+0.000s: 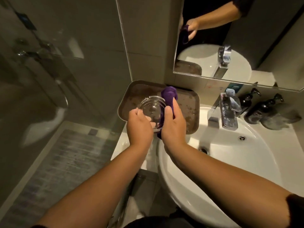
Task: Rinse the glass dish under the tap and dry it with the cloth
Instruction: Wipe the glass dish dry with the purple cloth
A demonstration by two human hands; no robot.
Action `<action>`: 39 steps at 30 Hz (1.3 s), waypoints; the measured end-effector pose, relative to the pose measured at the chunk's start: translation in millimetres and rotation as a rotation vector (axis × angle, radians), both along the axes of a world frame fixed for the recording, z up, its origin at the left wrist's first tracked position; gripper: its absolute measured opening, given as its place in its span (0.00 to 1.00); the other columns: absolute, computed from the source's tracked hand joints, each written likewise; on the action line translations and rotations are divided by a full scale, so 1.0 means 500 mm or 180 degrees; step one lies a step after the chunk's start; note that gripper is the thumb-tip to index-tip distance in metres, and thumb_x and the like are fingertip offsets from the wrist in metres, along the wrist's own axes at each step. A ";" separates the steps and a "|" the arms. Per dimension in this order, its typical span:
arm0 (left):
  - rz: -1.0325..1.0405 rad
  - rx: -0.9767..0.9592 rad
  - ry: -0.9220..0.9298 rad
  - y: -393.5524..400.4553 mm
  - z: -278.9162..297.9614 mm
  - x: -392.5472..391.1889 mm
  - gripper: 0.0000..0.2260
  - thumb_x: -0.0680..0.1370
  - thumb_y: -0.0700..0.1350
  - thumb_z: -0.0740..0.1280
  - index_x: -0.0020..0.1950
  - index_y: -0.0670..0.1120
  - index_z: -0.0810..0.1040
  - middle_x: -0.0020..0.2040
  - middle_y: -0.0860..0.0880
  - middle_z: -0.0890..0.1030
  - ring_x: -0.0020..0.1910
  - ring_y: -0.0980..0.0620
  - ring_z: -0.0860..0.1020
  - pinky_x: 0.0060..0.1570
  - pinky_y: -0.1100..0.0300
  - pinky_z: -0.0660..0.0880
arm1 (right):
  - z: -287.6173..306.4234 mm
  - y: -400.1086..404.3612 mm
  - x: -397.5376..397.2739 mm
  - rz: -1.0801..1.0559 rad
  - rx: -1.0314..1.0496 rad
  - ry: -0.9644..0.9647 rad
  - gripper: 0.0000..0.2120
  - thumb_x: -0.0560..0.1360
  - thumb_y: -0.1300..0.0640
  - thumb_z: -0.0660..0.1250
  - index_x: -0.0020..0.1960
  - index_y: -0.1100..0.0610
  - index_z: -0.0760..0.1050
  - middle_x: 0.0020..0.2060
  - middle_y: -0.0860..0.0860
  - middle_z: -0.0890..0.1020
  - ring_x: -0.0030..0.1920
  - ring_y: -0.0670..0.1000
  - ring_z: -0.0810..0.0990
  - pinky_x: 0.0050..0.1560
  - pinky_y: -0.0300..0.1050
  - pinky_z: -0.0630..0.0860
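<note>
left hand (139,125) grips clear glass dish (152,109) rim, frame centre; right hand (172,124) holds purple cloth (168,96) against dish | over brown tray (189,102); tap (227,111) right

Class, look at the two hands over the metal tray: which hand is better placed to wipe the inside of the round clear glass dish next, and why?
The right hand. It already grips the purple cloth against the round clear glass dish's rim, while the left hand holds the dish steady over the brown metal tray.
</note>
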State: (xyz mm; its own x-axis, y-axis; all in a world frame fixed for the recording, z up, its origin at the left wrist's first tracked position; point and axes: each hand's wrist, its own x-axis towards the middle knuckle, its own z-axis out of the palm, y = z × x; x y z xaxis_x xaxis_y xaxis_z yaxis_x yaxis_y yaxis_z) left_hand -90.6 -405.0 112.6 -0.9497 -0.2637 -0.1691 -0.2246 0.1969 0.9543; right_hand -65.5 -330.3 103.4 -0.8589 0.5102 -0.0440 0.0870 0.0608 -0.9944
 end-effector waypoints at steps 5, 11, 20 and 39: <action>-0.0693 0.0460 -0.0511 -0.021 -0.004 0.001 0.08 0.81 0.46 0.56 0.53 0.45 0.73 0.44 0.45 0.83 0.39 0.49 0.83 0.32 0.58 0.77 | 0.014 0.083 -0.008 0.0574 0.0249 -0.0083 0.19 0.79 0.55 0.62 0.69 0.43 0.74 0.57 0.44 0.83 0.57 0.46 0.81 0.64 0.54 0.76; -0.2229 -0.0183 -0.0685 -0.061 0.090 -0.056 0.10 0.80 0.46 0.59 0.48 0.41 0.76 0.33 0.45 0.84 0.30 0.48 0.78 0.29 0.60 0.73 | 0.094 0.178 -0.058 0.1880 0.0852 -0.0207 0.18 0.75 0.52 0.66 0.62 0.36 0.78 0.56 0.42 0.84 0.59 0.48 0.82 0.66 0.58 0.74; -0.0738 -0.0339 0.0011 0.000 0.059 -0.040 0.12 0.80 0.47 0.54 0.44 0.45 0.74 0.36 0.44 0.83 0.34 0.47 0.80 0.38 0.56 0.79 | 0.094 0.118 -0.038 0.0862 -0.0065 -0.0003 0.14 0.80 0.53 0.62 0.60 0.39 0.80 0.50 0.45 0.86 0.53 0.49 0.84 0.61 0.55 0.78; -0.1856 -0.0757 -0.0016 0.002 0.128 -0.058 0.13 0.78 0.49 0.57 0.45 0.43 0.77 0.35 0.43 0.84 0.32 0.50 0.79 0.38 0.53 0.75 | 0.160 0.212 -0.071 0.1882 0.0673 -0.0213 0.14 0.80 0.56 0.65 0.63 0.44 0.79 0.53 0.48 0.86 0.55 0.52 0.84 0.63 0.57 0.77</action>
